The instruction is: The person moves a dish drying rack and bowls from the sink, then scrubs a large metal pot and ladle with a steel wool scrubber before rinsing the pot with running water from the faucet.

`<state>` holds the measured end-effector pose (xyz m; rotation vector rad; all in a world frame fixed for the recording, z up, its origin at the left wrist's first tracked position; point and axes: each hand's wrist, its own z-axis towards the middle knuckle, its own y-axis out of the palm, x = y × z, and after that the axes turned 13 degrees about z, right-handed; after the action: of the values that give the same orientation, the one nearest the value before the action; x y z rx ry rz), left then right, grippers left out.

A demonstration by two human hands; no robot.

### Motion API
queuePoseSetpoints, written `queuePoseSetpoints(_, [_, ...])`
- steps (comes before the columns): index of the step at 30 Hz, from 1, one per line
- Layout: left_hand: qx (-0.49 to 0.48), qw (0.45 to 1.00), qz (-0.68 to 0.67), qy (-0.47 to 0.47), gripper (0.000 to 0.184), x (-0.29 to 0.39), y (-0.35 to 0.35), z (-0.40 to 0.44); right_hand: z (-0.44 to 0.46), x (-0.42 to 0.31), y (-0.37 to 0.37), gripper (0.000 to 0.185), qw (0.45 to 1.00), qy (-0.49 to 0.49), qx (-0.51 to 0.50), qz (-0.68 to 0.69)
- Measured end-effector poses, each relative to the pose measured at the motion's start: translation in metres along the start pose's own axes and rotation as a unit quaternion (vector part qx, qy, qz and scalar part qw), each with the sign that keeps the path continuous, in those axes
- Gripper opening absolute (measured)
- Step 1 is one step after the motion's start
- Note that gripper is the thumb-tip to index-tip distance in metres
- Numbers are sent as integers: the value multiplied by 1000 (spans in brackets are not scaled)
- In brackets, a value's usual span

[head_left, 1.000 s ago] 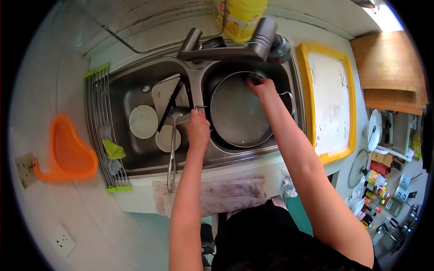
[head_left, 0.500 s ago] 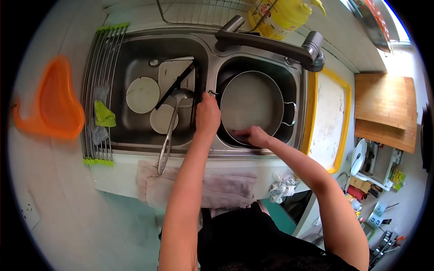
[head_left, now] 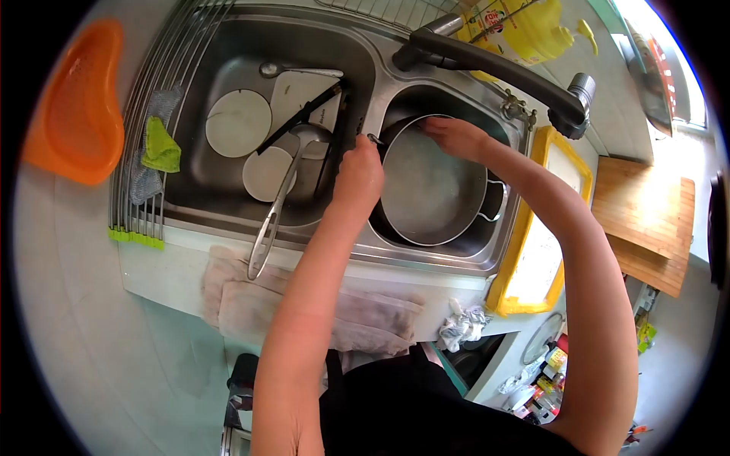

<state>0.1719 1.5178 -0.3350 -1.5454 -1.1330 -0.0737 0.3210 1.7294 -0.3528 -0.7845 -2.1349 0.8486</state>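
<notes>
A large metal pot [head_left: 433, 194] with cloudy liquid inside sits in the right sink basin. My left hand [head_left: 360, 173] is closed around the pot's left handle [head_left: 374, 139], above the divider between the basins. At the far inner wall of the pot is my right hand [head_left: 456, 138], its fingers pressed together near the rim; whatever they may hold is hidden. The pot's right handle [head_left: 496, 201] is free. Left of my left hand, a long metal ladle [head_left: 278, 199] leans across the left basin's front edge.
The left basin holds two white dishes [head_left: 239, 124], a white tray [head_left: 293, 99] and a black utensil [head_left: 300, 119]. A faucet [head_left: 494, 67] reaches over the right basin. A roll-up rack [head_left: 141, 178] with a green cloth [head_left: 161, 146] lies left; a yellow-framed board [head_left: 551, 220] stands right.
My right hand has moved from the pot's near left inner wall to its far wall. My left hand stays on the handle. The camera view has shifted and tilted.
</notes>
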Motion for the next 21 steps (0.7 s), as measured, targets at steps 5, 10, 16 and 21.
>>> queuePoseSetpoints(5, [8, 999, -37, 7, 23, 1, -8, -2, -51, -42, 15, 37, 973, 153, 6, 174])
queuePoseSetpoints(10, [-28, 999, -23, 4, 25, 1, -12, -2, -58, -139, -6, 37, 861, 320, -132, 374])
queuePoseSetpoints(16, [-34, 999, -19, -5, 25, 4, -15, -5, -43, -159, -20, 25, 741, 358, -173, 541])
queuePoseSetpoints(21, [-38, 999, 1, -7, 25, 4, -13, -4, -46, -59, 4, 16, 959, 149, -148, 191])
